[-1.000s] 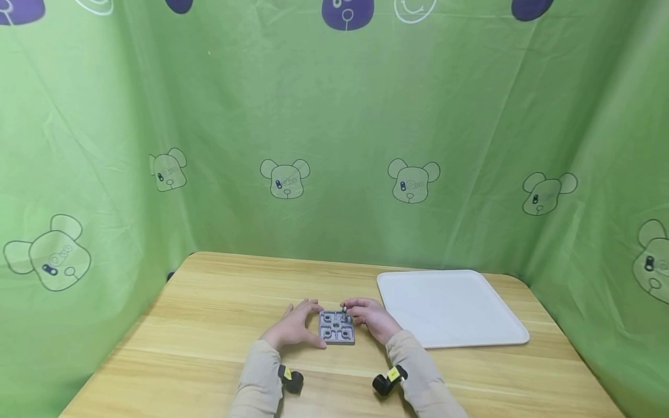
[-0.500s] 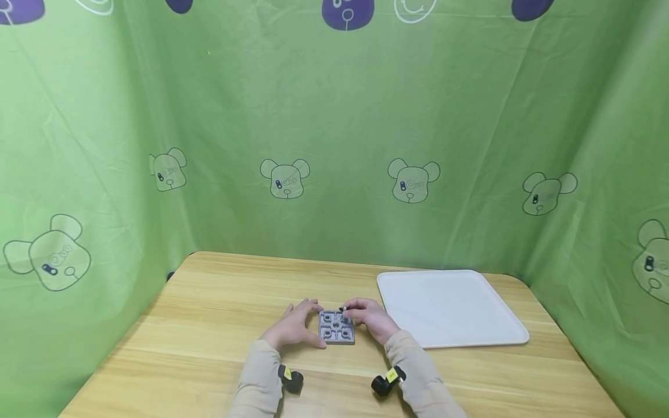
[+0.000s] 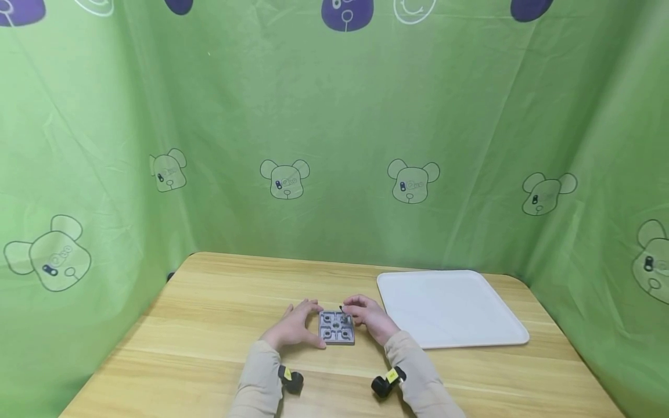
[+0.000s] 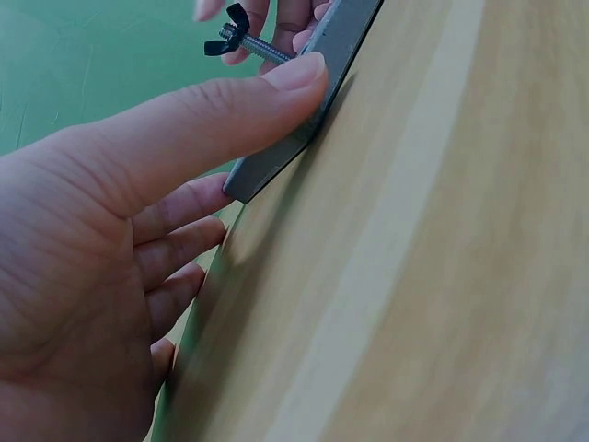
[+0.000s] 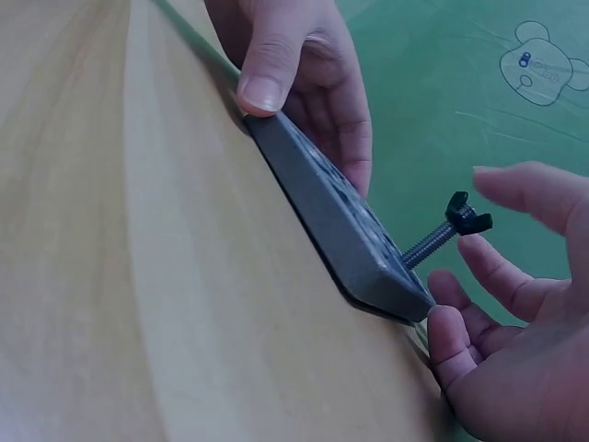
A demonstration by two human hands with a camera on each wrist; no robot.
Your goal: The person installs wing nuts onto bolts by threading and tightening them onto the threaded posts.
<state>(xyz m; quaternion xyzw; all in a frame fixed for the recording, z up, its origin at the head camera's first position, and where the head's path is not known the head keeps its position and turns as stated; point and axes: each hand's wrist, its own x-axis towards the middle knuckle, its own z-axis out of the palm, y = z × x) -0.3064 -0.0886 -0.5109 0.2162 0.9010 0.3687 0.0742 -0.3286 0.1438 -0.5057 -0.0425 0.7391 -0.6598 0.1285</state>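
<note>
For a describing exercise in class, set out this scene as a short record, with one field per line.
Workpiece: square grey metal-looking plate on pale wooden table
Hardware: silver threaded bolt with black wing nut, rising from the plate's far right corner
Left hand: thumb and fingers hold the plate's left corners
Right hand: fingers around the wing nut; grip unclear
To the right: white rectangular tray
Backdrop: green cloth with bear prints

Between the left hand (image 3: 292, 326) and the right hand (image 3: 372, 318), a plate (image 5: 331, 226) with a matt, metallic-looking finish bears a ridged, faintly shiny metal bolt (image 5: 429, 248) and a smooth wing nut (image 5: 466, 217). Beneath both hands lies a smooth, wood-grained tabletop (image 3: 235, 290); right of the right hand, a smooth, plastic-looking tray (image 3: 449, 307); beyond them, a lightly creased cloth curtain (image 3: 340, 116).
</note>
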